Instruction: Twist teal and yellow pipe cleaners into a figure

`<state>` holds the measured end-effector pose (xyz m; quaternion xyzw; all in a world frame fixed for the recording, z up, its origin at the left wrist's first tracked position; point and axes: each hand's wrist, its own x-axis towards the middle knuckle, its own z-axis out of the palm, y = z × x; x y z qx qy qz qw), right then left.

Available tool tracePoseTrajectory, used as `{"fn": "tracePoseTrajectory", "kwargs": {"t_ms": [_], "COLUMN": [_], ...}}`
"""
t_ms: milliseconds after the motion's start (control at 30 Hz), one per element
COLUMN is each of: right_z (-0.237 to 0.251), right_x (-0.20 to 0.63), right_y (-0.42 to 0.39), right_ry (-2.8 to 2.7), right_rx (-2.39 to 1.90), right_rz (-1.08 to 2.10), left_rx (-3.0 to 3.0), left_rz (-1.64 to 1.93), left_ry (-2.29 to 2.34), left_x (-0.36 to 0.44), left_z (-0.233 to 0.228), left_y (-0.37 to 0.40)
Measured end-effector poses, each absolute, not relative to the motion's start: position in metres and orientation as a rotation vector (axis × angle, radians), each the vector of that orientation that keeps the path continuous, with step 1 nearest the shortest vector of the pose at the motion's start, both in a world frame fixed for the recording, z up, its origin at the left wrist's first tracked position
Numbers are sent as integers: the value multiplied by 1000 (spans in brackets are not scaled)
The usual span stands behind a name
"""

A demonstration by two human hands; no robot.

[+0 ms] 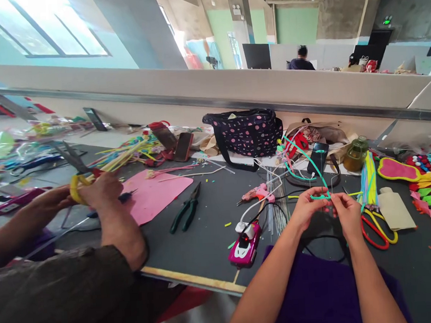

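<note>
My left hand (306, 206) and my right hand (346, 211) meet over the dark table (204, 229), both pinching a teal pipe cleaner (320, 196). Its long free end curves up and back toward the dotted bag (248, 133). A thin wire loop shows between my fingers. Red and yellow scissors (376, 228) lie just right of my right hand. A pink glue gun (255, 194) rests to the left of my left hand.
A co-worker on my left holds yellow-handled scissors (77, 181) near a pink sheet (152, 193). Green pliers (185, 213), a pink power strip (246, 244), a phone (318, 157), a green jar (356, 154) and felt shapes (429, 184) lie around. Another person sits far behind the wall.
</note>
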<state>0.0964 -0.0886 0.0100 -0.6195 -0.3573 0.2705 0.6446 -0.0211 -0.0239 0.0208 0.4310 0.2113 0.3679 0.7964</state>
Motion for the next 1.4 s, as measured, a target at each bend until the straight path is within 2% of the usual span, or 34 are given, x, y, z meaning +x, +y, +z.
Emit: {"fn": "tracePoseTrajectory", "kwargs": {"t_ms": [233, 600, 1000, 1267, 1400], "right_z": [11, 12, 4, 16, 21], "right_x": [104, 115, 127, 108, 100], "right_y": [-95, -94, -92, -95, -97], "right_ry": [-934, -1145, -984, -864, -863], "right_rx": [-1558, -1733, -1743, -1430, -1371], "right_rz": [130, -481, -373, 231, 314], "left_rx": [1029, 1228, 1107, 1075, 1077], "left_rz": [853, 660, 710, 788, 876], "left_ry": [678, 683, 668, 685, 753], "left_x": [-19, -7, -1, -1, -1], "left_z": [13, 6, 1, -1, 0], "left_y": [-21, -40, -42, -40, -39]}}
